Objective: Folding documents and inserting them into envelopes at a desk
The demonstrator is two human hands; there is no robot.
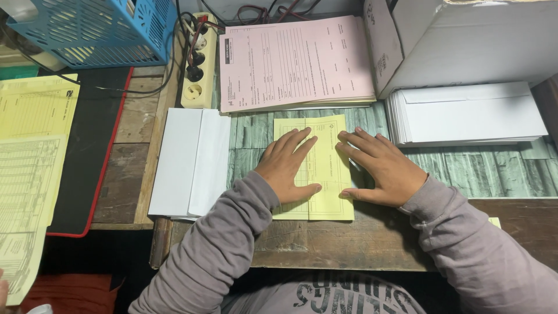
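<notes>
Both my hands lie flat on a folded yellow form (321, 168) in the middle of the wooden desk (343, 244). My left hand (288, 168) is spread, palm down, fingers fanned over the left half of the sheet, thumb stretched along its lower part; my right hand (381, 171) is likewise spread and pressed on the right edge, fingertips pointing inward toward the left hand. Neither hand pinches anything; the flat pressure looks meant to hold the paper down and keep its crease tight. The sheet appears narrower than a full page, edges aligned, so I judge it folded. Just left of it lies a stack of white envelopes (189, 163), flaps open to the right, near enough for the left hand. Behind the form sits a pile of pink forms (293, 61), and to the right, a second stack of white envelopes (465, 113) below a white cardboard box (465, 40). Farther left: a power strip (199, 61), a blue plastic basket (99, 29), and loose yellow sheets (32, 168) over the desk's edge
</notes>
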